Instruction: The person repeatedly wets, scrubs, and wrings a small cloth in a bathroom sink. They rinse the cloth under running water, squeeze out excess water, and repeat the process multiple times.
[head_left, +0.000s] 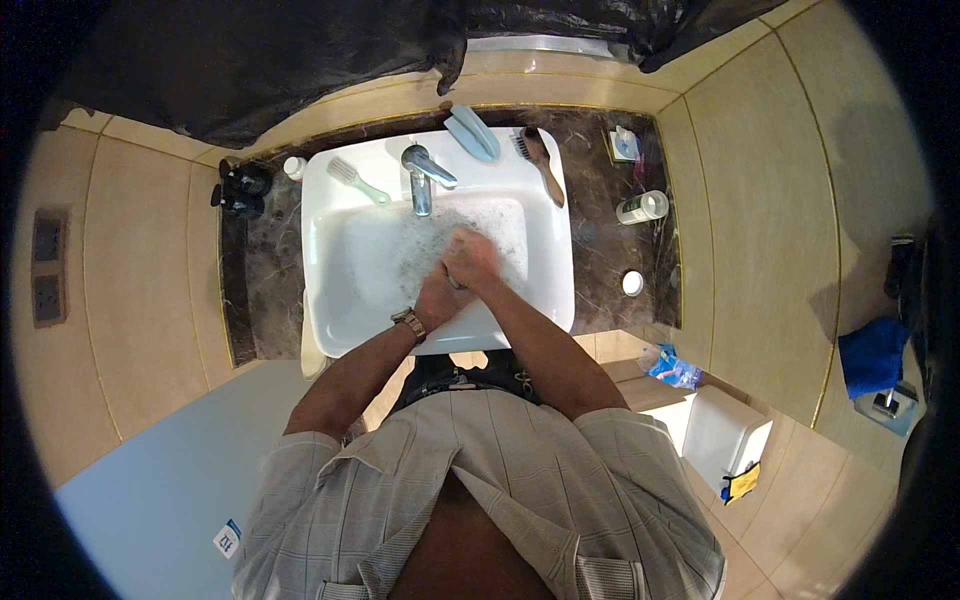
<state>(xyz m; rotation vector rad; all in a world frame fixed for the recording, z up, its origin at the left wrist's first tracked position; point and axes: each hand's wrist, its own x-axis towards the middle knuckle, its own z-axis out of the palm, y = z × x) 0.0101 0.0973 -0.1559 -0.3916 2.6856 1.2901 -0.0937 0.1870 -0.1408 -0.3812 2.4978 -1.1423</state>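
Both of my hands are pressed together over the white washbasin (328, 292), above cloudy, sudsy water (382, 251). My left hand (441, 295) reaches in from the lower left, with a metal-banded wristwatch (409, 325) on its wrist. Curled over its fingers is my right hand (475, 259), slightly blurred. A small dark or shiny spot shows where the two meet, but whether something is held there I cannot make out. Just beyond them stands the chrome faucet (421, 180). On the basin's back rim lie a brush with a pale green handle (360, 182) and a light blue plastic scrub brush (472, 133).
A wooden-handled brush (543, 165) rests at the basin's right rim. On the dark marble counter (600, 240) are a clear jar (643, 208), a white lid (632, 283), a small white bottle (295, 168) and dark pump bottles (241, 189). Black plastic sheeting (300, 60) hangs behind.
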